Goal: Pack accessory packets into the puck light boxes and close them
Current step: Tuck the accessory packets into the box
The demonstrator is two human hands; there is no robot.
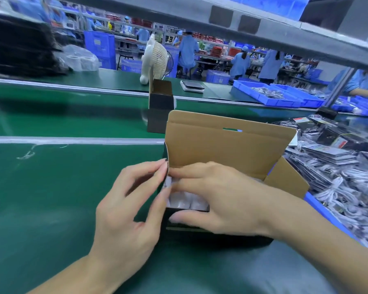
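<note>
An open puck light box, black outside and brown inside, stands on the green mat with its lid flap upright. White wrapped items fill its left part. My left hand pinches the box's left side flap at the top edge. My right hand lies over the box opening, fingers stretched left onto the contents and thumb on the front wall. A heap of accessory packets with white cables lies to the right of the box.
A second open black box stands on the conveyor belt behind. A white desk fan and a small scale sit on the far bench. Blue bins hold parts at right. Workers stand in the background.
</note>
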